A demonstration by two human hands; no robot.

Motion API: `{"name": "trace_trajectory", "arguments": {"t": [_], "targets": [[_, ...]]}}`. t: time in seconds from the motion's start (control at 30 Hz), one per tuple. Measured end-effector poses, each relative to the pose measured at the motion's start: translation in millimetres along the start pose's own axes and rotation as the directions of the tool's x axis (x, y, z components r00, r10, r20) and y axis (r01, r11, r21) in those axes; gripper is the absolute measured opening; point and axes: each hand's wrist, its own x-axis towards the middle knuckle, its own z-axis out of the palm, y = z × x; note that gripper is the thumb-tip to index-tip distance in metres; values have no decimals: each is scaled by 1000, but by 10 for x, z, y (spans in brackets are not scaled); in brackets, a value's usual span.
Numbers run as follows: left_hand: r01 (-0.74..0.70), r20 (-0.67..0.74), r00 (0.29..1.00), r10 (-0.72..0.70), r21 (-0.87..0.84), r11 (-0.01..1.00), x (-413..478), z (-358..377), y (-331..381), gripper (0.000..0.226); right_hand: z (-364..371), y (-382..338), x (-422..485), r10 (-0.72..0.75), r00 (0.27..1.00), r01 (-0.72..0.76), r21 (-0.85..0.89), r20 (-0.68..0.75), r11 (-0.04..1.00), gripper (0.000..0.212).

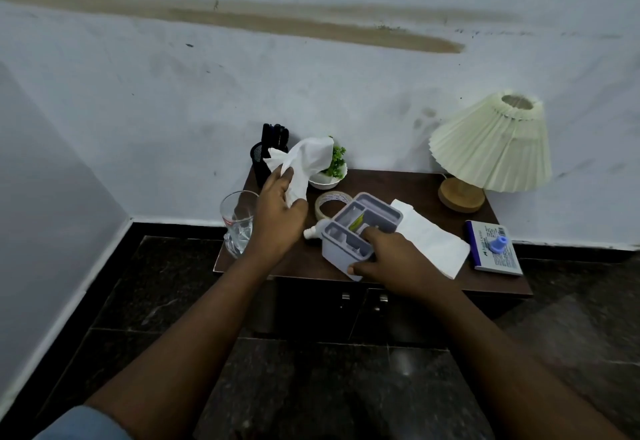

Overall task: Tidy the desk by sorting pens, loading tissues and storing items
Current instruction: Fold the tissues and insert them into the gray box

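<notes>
Left hand (278, 211) grips tissue (304, 159); right hand (391, 259) holds organizer (363, 228).

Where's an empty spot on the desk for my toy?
Bare wood shows at the back, between the plant pot and lamp base, and in a thin strip along the front edge before the tissue stack and blue box. The left is crowded: glass, tape, pen holder and grey organizer.

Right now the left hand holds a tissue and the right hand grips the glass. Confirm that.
Not quite. The head view shows the right hand gripping the grey box, not the glass, which stands at the left edge of the desk. The left hand does hold a tissue.
</notes>
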Motion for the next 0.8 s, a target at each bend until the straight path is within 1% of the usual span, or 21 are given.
{"name": "trace_trajectory", "arguments": {"t": [0.1, 0.17, 0.2, 0.23, 0.3, 0.33, 0.37, 0.4, 0.43, 0.47, 0.5, 0.53, 0.57, 0.6, 0.63, 0.67, 0.7, 0.73, 0.8], "targets": [[-14, -28, 1000, 13, -47, 999, 12, -21, 3, 53, 103, -126, 19, -32, 999, 33, 42, -22, 999, 49], [-10, -55, 998, 3, -116, 993, 5, -26, 21, 44, 126, -207, 3, -60, 998, 60, 84, 3, 995, 51], [1, -66, 998, -12, -166, 986, -7, -29, 42, 39, 108, -243, -4, -61, 998, 61, 86, -9, 994, 48], [15, -67, 997, -31, -221, 975, -15, -28, 64, 34, 64, -270, -14, -53, 997, 58, 83, -61, 995, 42], [35, -46, 998, -49, -278, 960, -23, -22, 115, 22, -78, -297, -40, 3, 967, 22, 94, -256, 995, 31], [46, -20, 998, -54, -294, 955, -20, -16, 146, 18, -160, -296, -59, 50, 931, 6, 153, -362, 988, 30], [73, 23, 997, -69, -333, 940, -12, -8, 186, 18, -242, -292, -81, 116, 889, 9, 270, -444, 963, 32], [134, 93, 990, -105, -414, 901, -8, 3, 239, 21, -316, -292, -99, 199, 855, 32, 433, -479, 901, 33], [228, 193, 970, -146, -525, 820, -17, 11, 305, 23, -381, -298, -109, 288, 839, 60, 606, -461, 793, 31], [331, 309, 936, -169, -612, 718, -23, 20, 354, 25, -434, -315, -111, 370, 843, 64, 756, -390, 652, 31], [421, 411, 896, -169, -661, 621, -34, 29, 395, 25, -475, -336, -113, 423, 862, 34, 863, -281, 504, 35], [485, 486, 859, -161, -674, 557, -48, 28, 420, 26, -498, -355, -118, 431, 890, -22, 930, -149, 366, 42], [534, 540, 828, -152, -675, 509, -65, 26, 444, 30, -505, -367, -128, 381, 924, -80, 968, -18, 239, 51], [566, 572, 806, -151, -669, 481, -77, 24, 443, 35, -489, -380, -151, 270, 959, -123, 984, 84, 130, 59], [591, 590, 790, -167, -661, 462, -82, 27, 439, 39, -462, -383, -163, 136, 981, -147, 988, 139, 55, 64], [606, 592, 782, -194, -653, 454, -79, 29, 428, 41, -444, -385, -177, 42, 987, -158, 987, 157, 16, 66], [608, 573, 786, -233, -645, 463, -65, 33, 406, 42, -451, -399, -185, 17, 987, -161, 987, 160, 13, 67], [599, 537, 796, -280, -629, 496, -45, 38, 378, 41, -470, -416, -180, 45, 989, -144, 989, 142, 34, 66], [580, 437, 814, -383, -570, 581, -12, 47, 330, 40, -518, -446, -165, 157, 988, -38, 989, 14, 146, 58]]}}
